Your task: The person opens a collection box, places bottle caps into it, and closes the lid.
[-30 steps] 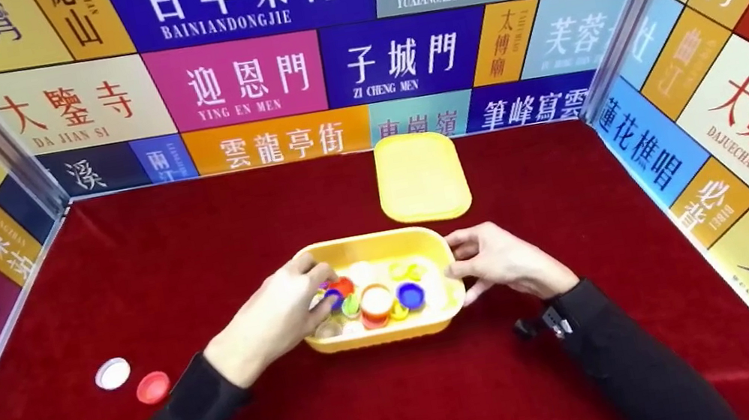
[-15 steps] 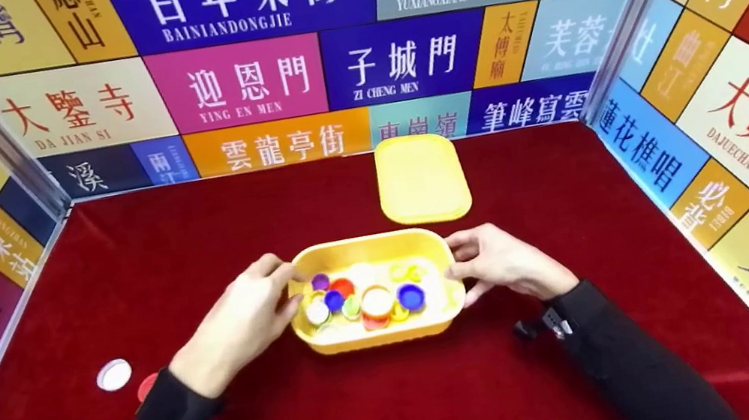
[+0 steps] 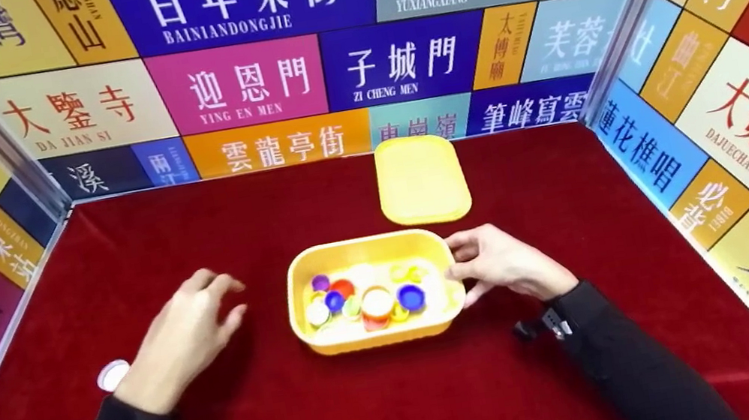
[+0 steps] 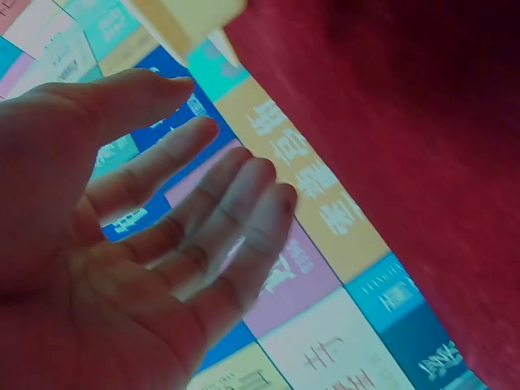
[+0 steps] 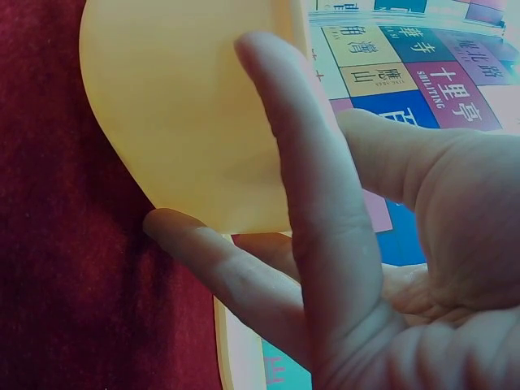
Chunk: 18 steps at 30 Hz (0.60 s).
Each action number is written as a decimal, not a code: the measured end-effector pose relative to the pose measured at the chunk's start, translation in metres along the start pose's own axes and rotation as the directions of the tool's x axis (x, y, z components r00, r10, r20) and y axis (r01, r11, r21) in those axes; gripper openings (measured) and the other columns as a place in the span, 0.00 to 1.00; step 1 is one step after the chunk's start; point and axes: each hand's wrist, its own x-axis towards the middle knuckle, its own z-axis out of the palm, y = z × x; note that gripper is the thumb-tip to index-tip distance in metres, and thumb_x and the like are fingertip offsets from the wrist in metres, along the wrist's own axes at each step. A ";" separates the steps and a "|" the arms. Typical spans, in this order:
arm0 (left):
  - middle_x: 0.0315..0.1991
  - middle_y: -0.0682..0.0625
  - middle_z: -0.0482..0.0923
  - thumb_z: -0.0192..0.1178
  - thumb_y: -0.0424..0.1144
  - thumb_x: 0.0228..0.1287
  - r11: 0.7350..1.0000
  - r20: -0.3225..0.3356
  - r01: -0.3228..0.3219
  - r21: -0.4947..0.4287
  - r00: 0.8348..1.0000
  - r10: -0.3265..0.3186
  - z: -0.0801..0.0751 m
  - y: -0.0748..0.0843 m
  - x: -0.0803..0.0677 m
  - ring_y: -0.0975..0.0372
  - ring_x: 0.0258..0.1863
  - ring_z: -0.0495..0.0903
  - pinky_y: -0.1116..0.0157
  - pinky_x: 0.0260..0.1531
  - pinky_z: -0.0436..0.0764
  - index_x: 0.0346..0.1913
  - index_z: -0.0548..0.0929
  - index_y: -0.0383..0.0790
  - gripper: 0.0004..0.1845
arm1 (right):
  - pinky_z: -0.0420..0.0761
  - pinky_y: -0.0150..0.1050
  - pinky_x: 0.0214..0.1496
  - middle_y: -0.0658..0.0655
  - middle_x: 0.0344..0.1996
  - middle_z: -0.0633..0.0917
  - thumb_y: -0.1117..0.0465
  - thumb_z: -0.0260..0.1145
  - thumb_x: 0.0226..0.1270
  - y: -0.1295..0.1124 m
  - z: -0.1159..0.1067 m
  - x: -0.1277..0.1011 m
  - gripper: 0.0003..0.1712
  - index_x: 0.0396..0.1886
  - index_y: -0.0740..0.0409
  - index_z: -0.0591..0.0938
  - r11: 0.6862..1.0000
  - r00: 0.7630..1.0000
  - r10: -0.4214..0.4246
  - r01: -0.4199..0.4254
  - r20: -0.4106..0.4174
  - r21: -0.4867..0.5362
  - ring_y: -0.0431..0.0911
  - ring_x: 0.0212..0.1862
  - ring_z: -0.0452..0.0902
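A yellow box (image 3: 296, 284) sits mid-table with several coloured bottle caps (image 3: 376, 301) inside. My right hand (image 3: 475, 265) grips its right end; in the right wrist view the thumb (image 5: 313, 211) and a finger (image 5: 203, 252) lie against the box wall (image 5: 187, 114). My left hand (image 3: 208, 306) hovers over the cloth left of the box with loosely spread fingers and holds nothing, which the left wrist view confirms with an empty palm (image 4: 219, 138). A white cap (image 3: 110, 376) lies on the cloth, partly hidden behind my left wrist.
The yellow lid (image 3: 421, 179) lies flat behind the box, near the back wall. Printed panels wall in the red cloth (image 3: 377, 407) on the left, back and right. A small black object (image 3: 527, 327) rests by my right wrist.
My left hand has come out of the box and swung left over the cloth, empty. It now hides the red cap beside the white one. My right hand and the box stayed put.
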 end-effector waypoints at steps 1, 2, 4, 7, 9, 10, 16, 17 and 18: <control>0.50 0.38 0.88 0.78 0.33 0.73 1.000 0.008 0.025 0.003 1.000 -0.025 -0.001 -0.005 -0.003 0.42 0.49 0.90 0.42 0.52 0.93 0.57 0.93 0.36 0.13 | 0.98 0.48 0.40 0.77 0.66 0.89 0.72 0.72 0.79 0.000 0.000 0.000 0.32 0.81 0.70 0.80 1.000 1.000 0.002 -0.002 -0.002 0.001 0.56 0.50 0.97; 0.51 0.36 0.88 0.77 0.33 0.73 0.999 0.018 0.052 0.006 0.998 -0.052 -0.003 -0.010 -0.006 0.41 0.49 0.90 0.41 0.52 0.93 0.57 0.93 0.36 0.13 | 0.98 0.48 0.40 0.77 0.66 0.89 0.72 0.72 0.79 0.000 0.000 0.000 0.32 0.81 0.70 0.80 1.000 1.000 0.003 -0.003 -0.005 0.001 0.56 0.50 0.97; 0.51 0.34 0.87 0.77 0.34 0.73 0.994 0.035 0.106 0.016 0.994 -0.107 -0.006 -0.019 -0.012 0.38 0.49 0.90 0.38 0.52 0.92 0.57 0.93 0.34 0.14 | 0.98 0.48 0.40 0.77 0.66 0.90 0.72 0.72 0.79 0.000 0.001 0.000 0.32 0.80 0.70 0.80 1.000 1.000 0.002 -0.002 -0.004 -0.001 0.56 0.50 0.97; 0.52 0.30 0.86 0.77 0.35 0.73 0.980 0.051 0.195 0.041 0.979 -0.197 -0.009 -0.033 -0.022 0.34 0.50 0.89 0.34 0.49 0.92 0.57 0.92 0.33 0.15 | 0.98 0.47 0.40 0.76 0.65 0.90 0.72 0.72 0.79 -0.001 0.001 0.000 0.32 0.80 0.68 0.81 1.000 1.000 0.007 -0.007 -0.004 -0.001 0.55 0.49 0.96; 0.51 0.27 0.85 0.77 0.36 0.73 0.966 0.057 0.251 0.063 0.965 -0.255 -0.011 -0.042 -0.029 0.30 0.50 0.87 0.31 0.45 0.91 0.57 0.91 0.31 0.15 | 0.98 0.47 0.40 0.76 0.65 0.90 0.72 0.71 0.79 -0.001 0.001 0.000 0.32 0.80 0.68 0.81 1.000 1.000 0.006 -0.006 -0.001 -0.002 0.55 0.48 0.96; 0.51 0.26 0.84 0.76 0.36 0.73 0.957 0.063 0.281 0.074 0.956 -0.285 -0.013 -0.046 -0.033 0.28 0.51 0.86 0.30 0.43 0.91 0.57 0.91 0.31 0.16 | 0.98 0.47 0.40 0.76 0.65 0.90 0.72 0.71 0.79 -0.001 0.001 0.000 0.32 0.80 0.68 0.81 1.000 1.000 0.005 -0.005 -0.001 -0.002 0.55 0.48 0.96; 0.51 0.19 0.79 0.74 0.37 0.75 0.886 0.140 0.449 0.114 0.876 -0.462 -0.024 -0.065 -0.051 0.19 0.53 0.81 0.26 0.39 0.88 0.55 0.87 0.27 0.16 | 0.98 0.47 0.40 0.76 0.65 0.90 0.72 0.71 0.79 -0.001 0.000 0.000 0.32 0.80 0.69 0.80 1.000 1.000 0.006 -0.006 -0.001 0.001 0.56 0.48 0.96; 0.50 0.18 0.79 0.74 0.37 0.75 0.875 0.156 0.470 0.119 0.861 -0.484 -0.026 -0.067 -0.054 0.19 0.52 0.82 0.26 0.39 0.87 0.53 0.87 0.27 0.16 | 0.98 0.47 0.40 0.76 0.65 0.90 0.72 0.71 0.79 -0.001 0.000 0.000 0.33 0.81 0.69 0.80 1.000 1.000 0.006 -0.006 -0.001 0.001 0.56 0.48 0.97; 0.49 0.18 0.78 0.74 0.37 0.75 0.866 0.171 0.484 0.123 0.849 -0.499 -0.028 -0.069 -0.055 0.18 0.51 0.82 0.26 0.40 0.87 0.51 0.87 0.26 0.15 | 0.98 0.47 0.40 0.76 0.65 0.90 0.72 0.71 0.79 0.000 0.000 0.000 0.33 0.81 0.69 0.80 1.000 1.000 0.005 -0.005 -0.001 0.000 0.56 0.48 0.97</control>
